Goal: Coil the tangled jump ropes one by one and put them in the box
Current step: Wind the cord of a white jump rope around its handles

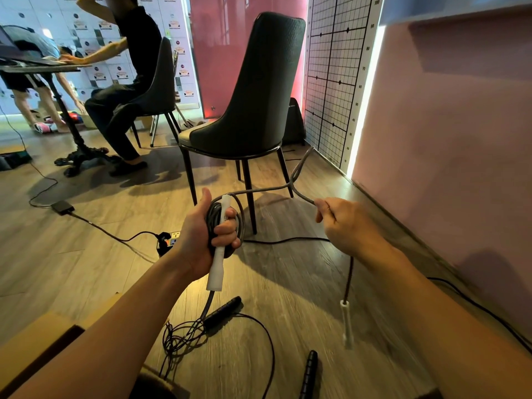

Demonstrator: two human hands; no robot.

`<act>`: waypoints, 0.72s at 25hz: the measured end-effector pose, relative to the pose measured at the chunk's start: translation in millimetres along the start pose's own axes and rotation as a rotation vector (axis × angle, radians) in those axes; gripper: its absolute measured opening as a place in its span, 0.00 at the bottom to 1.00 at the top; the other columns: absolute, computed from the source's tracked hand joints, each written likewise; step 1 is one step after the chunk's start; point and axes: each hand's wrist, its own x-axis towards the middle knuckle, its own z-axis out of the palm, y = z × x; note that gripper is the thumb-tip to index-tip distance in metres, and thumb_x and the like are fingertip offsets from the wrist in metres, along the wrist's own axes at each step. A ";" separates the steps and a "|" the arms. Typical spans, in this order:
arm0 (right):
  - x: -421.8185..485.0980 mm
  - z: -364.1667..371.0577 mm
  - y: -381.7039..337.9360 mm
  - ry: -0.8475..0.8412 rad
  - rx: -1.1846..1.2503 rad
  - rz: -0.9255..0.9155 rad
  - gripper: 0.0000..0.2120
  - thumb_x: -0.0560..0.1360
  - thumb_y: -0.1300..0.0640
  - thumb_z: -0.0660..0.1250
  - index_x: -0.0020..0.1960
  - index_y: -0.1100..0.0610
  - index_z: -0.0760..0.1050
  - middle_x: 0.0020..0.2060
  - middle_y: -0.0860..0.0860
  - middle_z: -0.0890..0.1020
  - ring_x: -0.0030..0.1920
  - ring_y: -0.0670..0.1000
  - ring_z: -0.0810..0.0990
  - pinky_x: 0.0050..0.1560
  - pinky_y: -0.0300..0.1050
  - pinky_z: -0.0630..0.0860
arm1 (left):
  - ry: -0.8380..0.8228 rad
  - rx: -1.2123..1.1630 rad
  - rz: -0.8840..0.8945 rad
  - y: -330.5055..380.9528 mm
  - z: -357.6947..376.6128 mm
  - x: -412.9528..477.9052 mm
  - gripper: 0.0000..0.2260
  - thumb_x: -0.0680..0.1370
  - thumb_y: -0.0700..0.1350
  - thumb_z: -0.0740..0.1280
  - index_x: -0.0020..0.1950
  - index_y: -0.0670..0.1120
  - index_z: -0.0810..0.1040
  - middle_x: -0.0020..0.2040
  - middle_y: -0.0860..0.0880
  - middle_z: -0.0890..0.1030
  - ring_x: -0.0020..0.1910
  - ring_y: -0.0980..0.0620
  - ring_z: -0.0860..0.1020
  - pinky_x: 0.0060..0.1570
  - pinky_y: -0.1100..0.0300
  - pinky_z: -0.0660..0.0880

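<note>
My left hand (205, 240) grips a white handle (218, 260) of a grey jump rope together with several coiled loops of that rope (240, 214). The grey rope runs up in a loose bend to my right hand (342, 223), which pinches it; below that hand the rope hangs down to the second white handle (347, 323), blurred in the air. On the floor lies a tangled black jump rope (184, 332) with two black handles, one (223, 311) in the middle, the other (309, 372) near the bottom edge. A cardboard box (37, 332) sits at the lower left, partly hidden by my left arm.
A dark chair (253, 96) stands just beyond my hands. A power strip (168, 240) and black cables lie on the wooden floor. A pink wall (446, 139) runs along the right. Two people are at a table (43, 67) at the far left.
</note>
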 end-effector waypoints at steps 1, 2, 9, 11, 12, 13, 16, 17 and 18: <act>-0.2 0.4 -2.0 0.004 0.031 0.013 0.18 0.85 0.52 0.55 0.42 0.56 0.76 0.30 0.46 0.73 0.29 0.43 0.73 0.27 0.30 0.65 | 0.019 -0.008 0.007 -0.2 -0.6 1.3 0.28 0.79 0.69 0.54 0.38 0.46 0.71 0.26 0.53 0.62 0.20 0.56 0.59 0.30 0.60 0.67; 0.0 0.9 -2.6 0.009 0.065 0.011 0.17 0.85 0.52 0.55 0.43 0.55 0.77 0.28 0.46 0.72 0.27 0.41 0.73 0.26 0.30 0.66 | 0.040 -0.015 0.013 -0.3 -1.7 2.7 0.27 0.79 0.69 0.54 0.38 0.46 0.71 0.26 0.53 0.62 0.20 0.56 0.59 0.30 0.59 0.67; 3.8 -3.0 9.4 0.170 0.069 -0.089 0.10 0.83 0.50 0.61 0.46 0.52 0.76 0.28 0.47 0.75 0.26 0.45 0.70 0.26 0.37 0.65 | 0.255 -0.105 0.019 1.3 -15.7 11.5 0.26 0.78 0.68 0.57 0.38 0.47 0.71 0.26 0.54 0.64 0.21 0.57 0.62 0.34 0.60 0.64; 6.6 -1.3 13.5 0.257 0.053 -0.032 0.15 0.84 0.52 0.58 0.42 0.56 0.75 0.30 0.49 0.76 0.28 0.46 0.72 0.28 0.41 0.66 | 0.305 -0.090 0.022 1.2 -15.7 11.8 0.26 0.79 0.68 0.56 0.37 0.47 0.71 0.26 0.54 0.65 0.21 0.57 0.62 0.34 0.60 0.63; 7.7 -0.3 14.6 0.290 0.047 -0.009 0.17 0.84 0.52 0.57 0.40 0.56 0.74 0.29 0.50 0.76 0.28 0.47 0.72 0.29 0.41 0.67 | 0.321 -0.082 0.023 1.0 -14.8 11.6 0.26 0.79 0.68 0.56 0.37 0.46 0.71 0.26 0.54 0.65 0.21 0.57 0.61 0.34 0.60 0.63; 9.0 0.8 15.7 0.318 0.034 0.007 0.18 0.84 0.51 0.56 0.38 0.54 0.73 0.29 0.50 0.76 0.28 0.48 0.73 0.29 0.42 0.67 | 0.335 -0.076 0.024 0.6 -13.5 11.6 0.26 0.79 0.67 0.56 0.36 0.46 0.71 0.25 0.54 0.65 0.21 0.57 0.61 0.34 0.60 0.63; 11.4 1.5 19.3 0.377 -0.018 0.054 0.20 0.84 0.50 0.56 0.35 0.54 0.72 0.28 0.51 0.77 0.27 0.50 0.74 0.28 0.44 0.69 | 0.379 -0.076 0.040 0.7 -11.3 12.4 0.25 0.80 0.66 0.56 0.36 0.47 0.71 0.25 0.54 0.65 0.21 0.57 0.61 0.33 0.61 0.63; 12.0 0.5 21.1 0.377 -0.024 0.083 0.21 0.84 0.50 0.56 0.37 0.57 0.75 0.28 0.50 0.77 0.28 0.51 0.75 0.29 0.45 0.70 | 0.397 -0.088 0.053 1.4 -12.0 12.7 0.25 0.80 0.66 0.56 0.36 0.47 0.70 0.25 0.54 0.65 0.21 0.57 0.61 0.32 0.62 0.63; 12.2 -1.8 22.3 0.361 -0.015 0.109 0.20 0.84 0.50 0.57 0.41 0.58 0.78 0.29 0.49 0.77 0.29 0.51 0.76 0.30 0.45 0.71 | 0.416 -0.106 0.068 2.7 -14.2 13.0 0.25 0.80 0.66 0.56 0.36 0.47 0.70 0.25 0.54 0.65 0.21 0.57 0.61 0.31 0.63 0.62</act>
